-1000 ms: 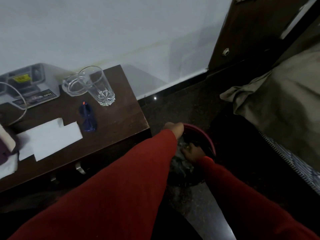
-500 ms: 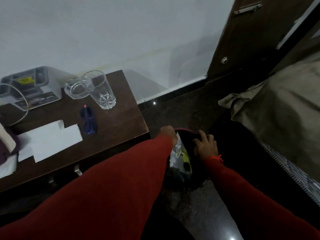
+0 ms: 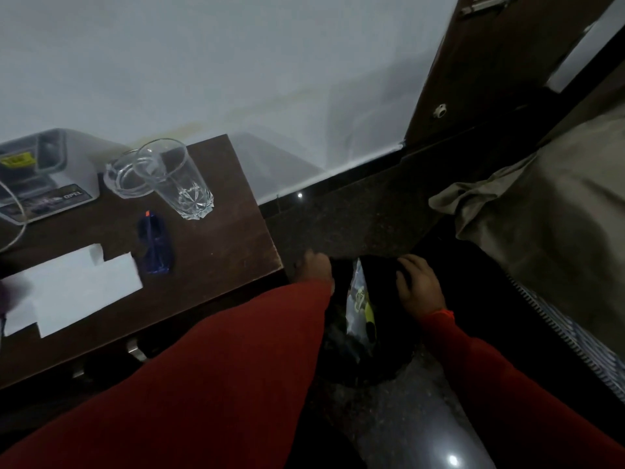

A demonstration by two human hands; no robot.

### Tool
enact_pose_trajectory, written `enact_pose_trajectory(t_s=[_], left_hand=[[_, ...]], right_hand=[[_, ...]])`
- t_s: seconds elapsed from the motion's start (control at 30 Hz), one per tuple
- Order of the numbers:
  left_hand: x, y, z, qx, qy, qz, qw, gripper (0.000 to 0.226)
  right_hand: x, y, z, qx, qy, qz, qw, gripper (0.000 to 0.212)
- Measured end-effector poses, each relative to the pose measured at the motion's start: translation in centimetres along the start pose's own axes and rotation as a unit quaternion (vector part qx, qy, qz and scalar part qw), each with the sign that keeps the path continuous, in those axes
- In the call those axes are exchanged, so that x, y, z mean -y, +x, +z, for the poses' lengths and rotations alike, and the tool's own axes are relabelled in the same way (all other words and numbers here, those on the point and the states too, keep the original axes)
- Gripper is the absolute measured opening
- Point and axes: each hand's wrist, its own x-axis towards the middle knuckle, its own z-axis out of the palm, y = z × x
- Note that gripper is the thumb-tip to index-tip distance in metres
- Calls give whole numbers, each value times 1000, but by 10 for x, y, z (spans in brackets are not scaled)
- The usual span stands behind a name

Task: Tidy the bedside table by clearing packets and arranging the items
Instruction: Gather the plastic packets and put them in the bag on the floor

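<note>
- Both my hands reach down to the dark bin (image 3: 375, 353); left hand (image 3: 316, 269) mostly hidden, grip unclear; right hand (image 3: 419, 287) loose on its rim
- packet (image 3: 360, 308) stands upright between them
- drinking glass (image 3: 176, 177), blue lighter (image 3: 154, 245) sit on tabletop (image 3: 230, 238)

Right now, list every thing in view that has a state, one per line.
tall glass: upright, empty
glass ashtray: empty, behind the tall glass
blue lighter: lying flat on the bedside table
white papers: flat, overlapping
packet: standing on edge in the dark bin
left hand: at the bin, grip hidden
right hand: fingers spread, holding nothing
</note>
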Motion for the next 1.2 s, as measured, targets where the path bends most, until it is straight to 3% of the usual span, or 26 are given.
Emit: enact_pose_trajectory(t_s=[0.07,0.17,0.3,0.5,0.63,0.8,0.9,1.03,1.1,1.2], left_hand=[[0,0,2,-47,-49,0,998,34],[-3,4,1,-44,-105,-29,993,33],[-5,13,-1,11,-84,-51,995,38],[-10,21,-1,11,-91,-45,995,54],[-6,27,0,89,-42,-50,994,64],[-2,36,1,83,-16,-53,995,51],[-1,38,6,60,20,-54,997,50],[-7,45,12,-27,7,88,996,43],[-11,49,10,-27,10,144,989,41],[-13,52,8,20,21,120,992,40]], right_hand=[[-1,3,0,-31,27,23,999,29],[3,5,6,-20,38,37,998,32],[7,11,11,23,13,71,997,42],[4,29,7,67,77,131,986,46],[-4,27,19,111,113,191,969,41],[-9,25,26,103,182,253,944,40],[-7,24,24,105,166,238,951,38],[1,25,20,80,162,173,968,39],[6,28,20,88,157,140,974,40],[9,30,25,96,161,137,973,39]])
